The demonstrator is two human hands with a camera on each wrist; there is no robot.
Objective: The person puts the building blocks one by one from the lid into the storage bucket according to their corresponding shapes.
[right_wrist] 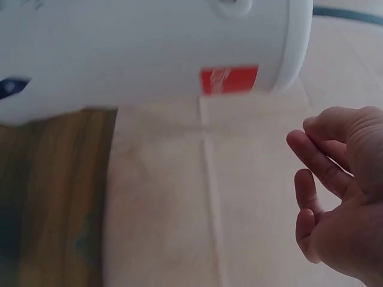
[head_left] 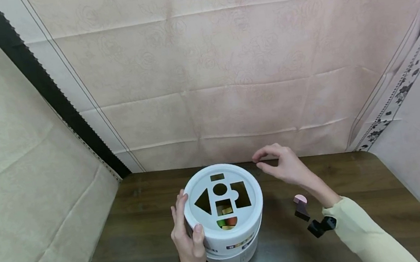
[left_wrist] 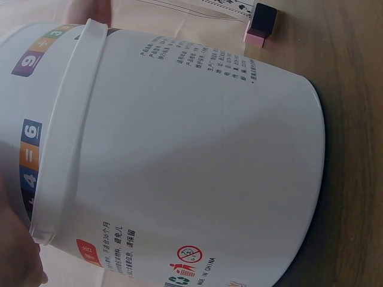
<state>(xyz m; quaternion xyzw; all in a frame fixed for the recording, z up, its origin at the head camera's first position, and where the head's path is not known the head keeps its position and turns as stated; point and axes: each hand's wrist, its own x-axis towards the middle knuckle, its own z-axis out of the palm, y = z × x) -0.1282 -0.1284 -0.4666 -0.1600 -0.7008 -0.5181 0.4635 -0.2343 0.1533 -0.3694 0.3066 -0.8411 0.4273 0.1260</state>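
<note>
A white bucket (head_left: 232,258) stands upright on the table, topped by a white lid (head_left: 255,189) with cut-out shapes: triangle, circle, rectangles and a half-round. Through the lower holes show green, red and yellowish blocks (head_left: 228,223). My left hand (head_left: 189,240) holds the bucket at its upper left side, thumb toward the front of the rim. Only part of this hand (left_wrist: 18,251) shows in the left wrist view. To the right of the lid, my right hand (head_left: 284,165) hovers in the air, fingers loosely bent and nothing between them; the right wrist view shows the same hand (right_wrist: 344,185) apart from the bucket.
A small pink-and-black piece (head_left: 300,199) lies on the brown wooden table (head_left: 141,246), right of the bucket and below my right forearm. Pale patterned cloth (head_left: 224,58) hangs behind the table and along both sides. A black camera (head_left: 322,226) sits at my right wrist.
</note>
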